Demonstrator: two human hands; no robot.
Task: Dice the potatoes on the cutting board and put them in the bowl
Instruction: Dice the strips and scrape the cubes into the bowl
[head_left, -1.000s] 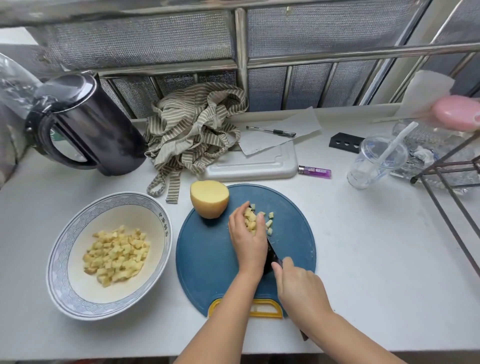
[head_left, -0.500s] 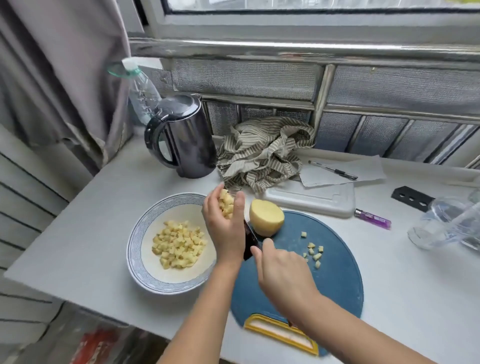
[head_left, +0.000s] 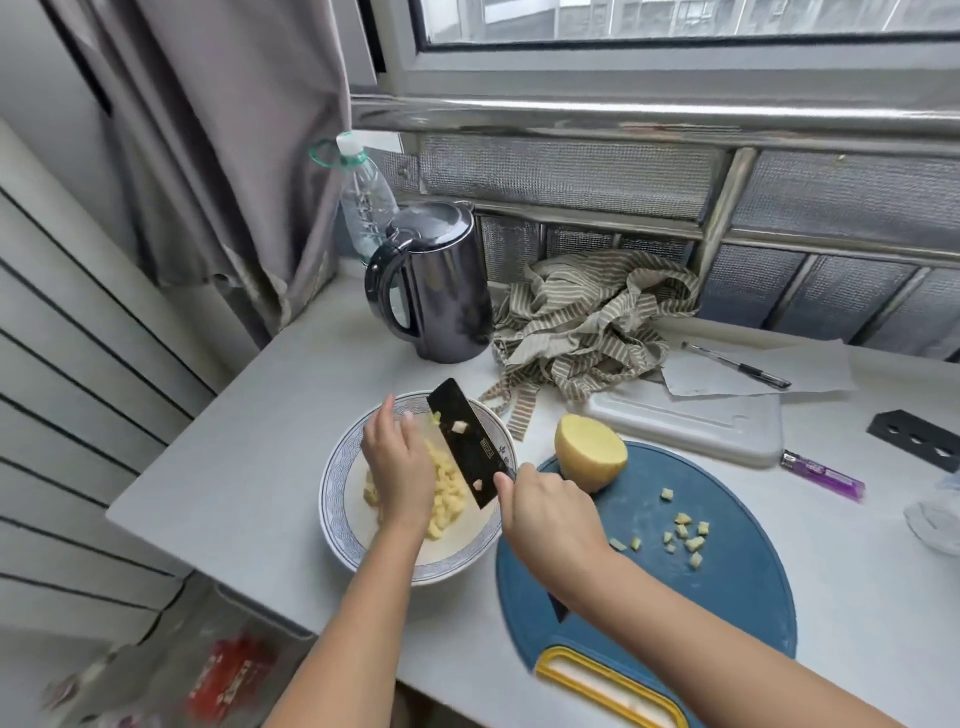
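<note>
While the R hand (head_left: 550, 514) grips the black rectangular-bladed knife (head_left: 467, 447) by its handle, fingers curled round it, the blade tilts over the white ceramic bowl w/ blue patterned rim (head_left: 337, 499), two potato bits stuck to it. L hand (head_left: 397, 467) hovers over the bowl at the blade's 9 o'clock, fingers loosely straight, holding nothing. In the bowl lie pale yellow potato dice (head_left: 447, 499). At the bowl's 3 o'clock on the grey tabletop (head_left: 249, 467) sits the round blue plastic cutting board (head_left: 727, 597), w/ a halved yellow potato (head_left: 589, 457) at its 11 o'clock and a few loose cubes (head_left: 695, 543) near centre.
</note>
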